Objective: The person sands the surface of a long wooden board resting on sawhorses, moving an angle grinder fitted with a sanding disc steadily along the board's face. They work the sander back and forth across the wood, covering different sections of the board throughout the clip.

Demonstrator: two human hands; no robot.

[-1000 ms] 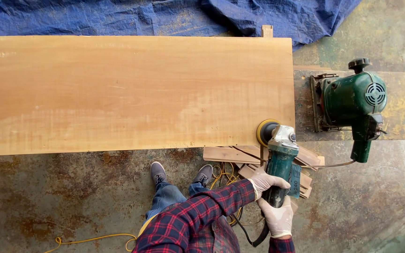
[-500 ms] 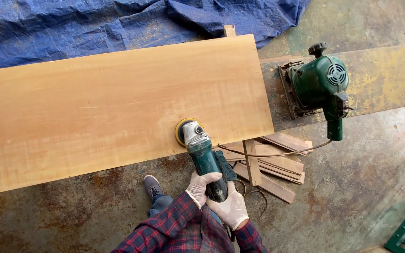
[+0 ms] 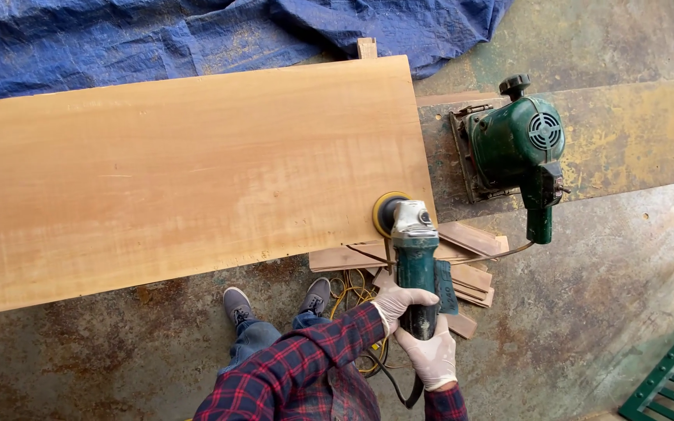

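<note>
Below, gloved fingers close around the body of a green angle sander (image 3: pixel 416 261): the left hand (image 3: pixel 400 302) wraps the grip from the left side, and the right hand (image 3: pixel 433 356) clasps the rear end just behind it, so that both hands are shut tight on the tool. Both wear pale gloves, and plaid sleeves (image 3: pixel 317 361) run back from the wrists. A black cord (image 3: pixel 394 387) leaves the tool's rear beneath the right hand. The sander's yellow-rimmed disc (image 3: pixel 388 213) rests on the near right corner of a long, pale wooden board (image 3: pixel 181 171), at its lower edge. Just right of the board, a green circular saw (image 3: pixel 518 148) sits on a worn, yellow-stained plank (image 3: pixel 626 132). Offcut strips of wood (image 3: pixel 470 265) lie stacked on the floor under the sander, beside a coil of yellow cable (image 3: pixel 352 290). Two grey shoes (image 3: pixel 274 300) stand on the rusty floor (image 3: pixel 118 351) near the board's edge. A blue tarpaulin (image 3: pixel 196 31) lies beyond the board.
</note>
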